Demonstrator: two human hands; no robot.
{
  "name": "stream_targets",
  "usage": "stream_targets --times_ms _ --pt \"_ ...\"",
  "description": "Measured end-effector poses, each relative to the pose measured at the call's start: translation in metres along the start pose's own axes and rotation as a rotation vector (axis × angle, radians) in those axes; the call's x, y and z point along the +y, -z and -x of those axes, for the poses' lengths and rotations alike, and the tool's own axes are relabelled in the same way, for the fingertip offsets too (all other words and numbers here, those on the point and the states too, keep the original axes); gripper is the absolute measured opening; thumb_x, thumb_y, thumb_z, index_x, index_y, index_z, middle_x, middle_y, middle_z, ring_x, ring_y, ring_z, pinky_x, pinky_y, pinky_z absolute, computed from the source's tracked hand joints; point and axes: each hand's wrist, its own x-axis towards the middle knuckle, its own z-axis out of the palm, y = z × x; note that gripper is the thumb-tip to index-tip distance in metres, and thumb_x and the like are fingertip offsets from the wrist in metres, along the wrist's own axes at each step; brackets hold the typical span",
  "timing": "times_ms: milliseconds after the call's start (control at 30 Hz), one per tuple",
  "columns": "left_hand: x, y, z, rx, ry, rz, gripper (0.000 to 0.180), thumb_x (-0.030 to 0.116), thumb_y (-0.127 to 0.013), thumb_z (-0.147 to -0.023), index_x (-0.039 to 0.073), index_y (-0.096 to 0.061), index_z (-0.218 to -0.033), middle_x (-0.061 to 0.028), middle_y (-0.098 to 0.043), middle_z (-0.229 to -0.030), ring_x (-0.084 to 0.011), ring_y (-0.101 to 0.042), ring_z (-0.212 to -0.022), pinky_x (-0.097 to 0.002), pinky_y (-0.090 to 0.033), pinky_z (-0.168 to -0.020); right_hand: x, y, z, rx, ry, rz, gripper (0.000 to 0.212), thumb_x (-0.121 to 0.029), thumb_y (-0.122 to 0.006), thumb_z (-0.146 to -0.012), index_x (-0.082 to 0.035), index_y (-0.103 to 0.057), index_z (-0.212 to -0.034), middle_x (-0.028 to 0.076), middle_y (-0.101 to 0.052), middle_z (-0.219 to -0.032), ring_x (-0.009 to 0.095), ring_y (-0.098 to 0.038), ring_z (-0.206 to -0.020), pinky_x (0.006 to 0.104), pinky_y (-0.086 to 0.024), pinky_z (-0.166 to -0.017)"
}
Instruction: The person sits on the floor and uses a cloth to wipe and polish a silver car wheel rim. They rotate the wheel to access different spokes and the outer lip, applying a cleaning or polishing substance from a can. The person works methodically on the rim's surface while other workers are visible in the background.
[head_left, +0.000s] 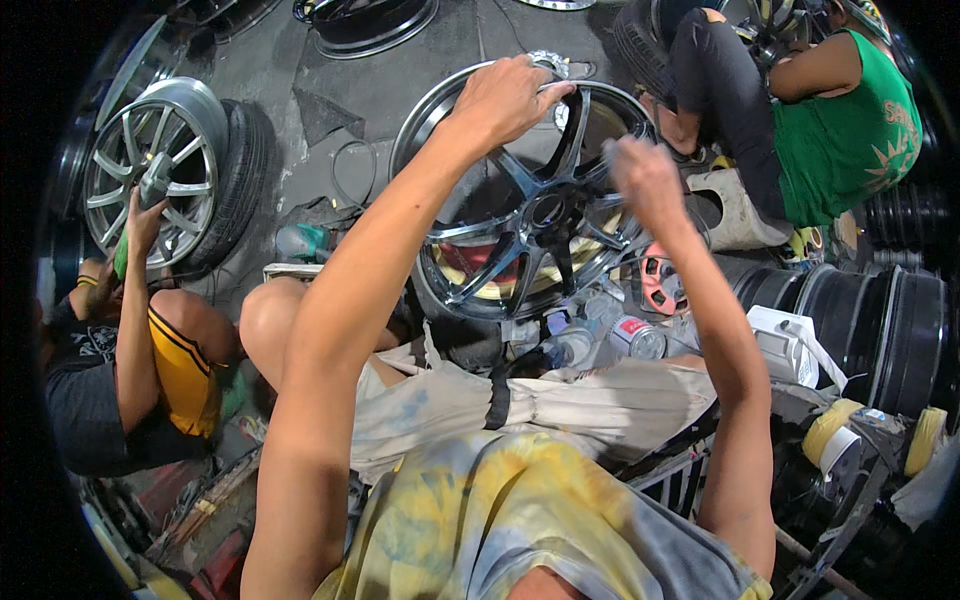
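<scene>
A dark alloy wheel rim point(550, 215) with a polished lip and several spokes stands tilted in front of my knees. My left hand point(510, 98) grips its far edge at the top, fingers bent over the lip. At the wheel's right edge is my right hand point(648, 178), smeared by motion. Its fingers look curled in, and whatever they may hold is too blurred to make out. Through the spokes a yellow and red round shape point(480, 265) shows behind or below the wheel. My lap is covered by a stained pale cloth point(600, 405).
Right of the wheel lie an orange-red tool part point(658, 280), a tin can point(638, 338) and a white box point(782, 345). Stacked black rims point(870, 320) stand beyond. Left, a co-worker's hand holds a power tool point(155, 180) against a silver wheel point(190, 130). Another person in green point(840, 140) sits far right.
</scene>
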Motion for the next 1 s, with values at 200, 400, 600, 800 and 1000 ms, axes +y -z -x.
stream_targets --times_ms 200,400,600,800,1000 --pt "0.011 0.003 -0.006 -0.021 0.011 0.064 0.049 0.050 -0.056 -0.104 0.005 -0.077 -0.108 -0.0205 -0.070 -0.103 -0.0412 -0.067 -0.100 -0.0503 -0.053 -0.088 -0.044 -0.028 0.023 0.098 0.050 -0.139 0.042 -0.011 -0.071 -0.084 -0.001 -0.070 -0.126 0.010 -0.061 -0.100 0.024 -0.062 -0.095 0.0368 -0.049 -0.083" --pt "-0.007 0.004 -0.002 0.000 -0.042 0.059 0.045 0.045 -0.058 -0.104 0.004 -0.077 -0.109 -0.0201 -0.071 -0.103 -0.0415 -0.067 -0.101 -0.0508 -0.052 -0.088 0.017 -0.010 0.010 0.260 -0.100 0.071 0.047 -0.010 -0.065 -0.087 -0.002 -0.063 -0.133 0.007 -0.057 -0.098 0.025 -0.057 -0.086 0.0394 -0.044 -0.071" --pt "-0.033 0.003 0.005 0.062 -0.038 0.074 0.041 0.043 -0.058 -0.104 0.007 -0.078 -0.111 -0.0192 -0.071 -0.103 -0.0409 -0.066 -0.100 -0.0493 -0.052 -0.087 -0.018 -0.020 0.014 0.215 -0.041 0.008 0.041 -0.011 -0.064 -0.090 -0.001 -0.065 -0.130 0.009 -0.057 -0.099 0.025 -0.057 -0.090 0.0393 -0.044 -0.075" --pt "-0.032 0.003 0.014 0.118 -0.047 0.108 0.041 0.042 -0.058 -0.105 0.005 -0.077 -0.107 -0.0192 -0.070 -0.101 -0.0417 -0.066 -0.097 -0.0505 -0.051 -0.084 -0.015 -0.028 0.007 0.313 -0.043 -0.110 0.045 -0.009 -0.067 -0.089 0.001 -0.065 -0.133 0.009 -0.057 -0.099 0.026 -0.057 -0.092 0.0399 -0.044 -0.076" --pt "-0.033 0.009 0.021 0.082 -0.057 0.084 0.044 0.044 -0.059 -0.104 0.004 -0.077 -0.107 -0.0189 -0.069 -0.098 -0.0407 -0.066 -0.096 -0.0503 -0.051 -0.084 -0.003 -0.004 -0.008 0.278 -0.093 0.049 0.043 -0.015 -0.064 -0.090 -0.006 -0.066 -0.132 0.005 -0.059 -0.099 0.024 -0.056 -0.091 0.0401 -0.044 -0.074"
